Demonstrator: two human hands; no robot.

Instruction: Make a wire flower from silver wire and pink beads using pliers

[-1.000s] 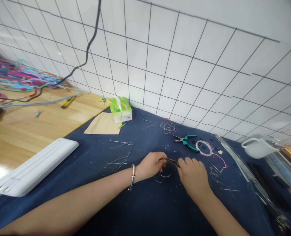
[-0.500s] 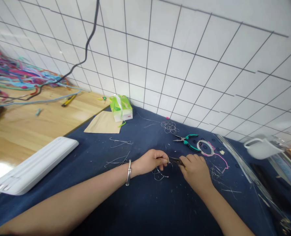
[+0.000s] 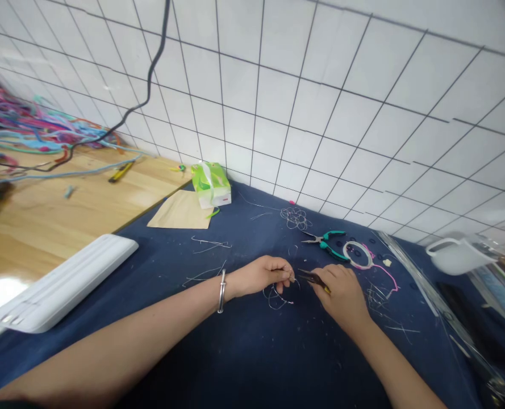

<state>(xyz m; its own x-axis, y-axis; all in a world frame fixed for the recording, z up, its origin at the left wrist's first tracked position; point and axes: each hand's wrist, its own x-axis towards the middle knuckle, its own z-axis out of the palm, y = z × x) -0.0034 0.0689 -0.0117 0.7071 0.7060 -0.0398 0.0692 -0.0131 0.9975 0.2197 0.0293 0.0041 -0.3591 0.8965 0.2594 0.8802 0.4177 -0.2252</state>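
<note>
Between the thumb and fingers of my left hand (image 3: 267,275) is pinched a piece of thin silvery wire (image 3: 278,299), its loops hanging below the fingers over the dark blue cloth (image 3: 243,352). A small pale bit shows at the fingertips, too small to name. My right hand (image 3: 341,292) is closed around pliers (image 3: 314,278) with dark jaws and some yellow on the handle. The jaws point left at the wire, a small gap from my left fingertips. Most of the handles are hidden in my palm.
Teal-handled pliers (image 3: 326,241), a coil of wire (image 3: 295,217) and a white ring with pink cord (image 3: 358,255) lie beyond my hands. Left are wire pieces (image 3: 209,244), a paper sheet (image 3: 179,213), a tissue pack (image 3: 212,184) and a white power strip (image 3: 65,284). A white mug (image 3: 452,255) stands right.
The pliers have drawn back a little to the right from my left fingertips, opening a small gap. My left hand still pinches the wire. The view has shifted slightly.
</note>
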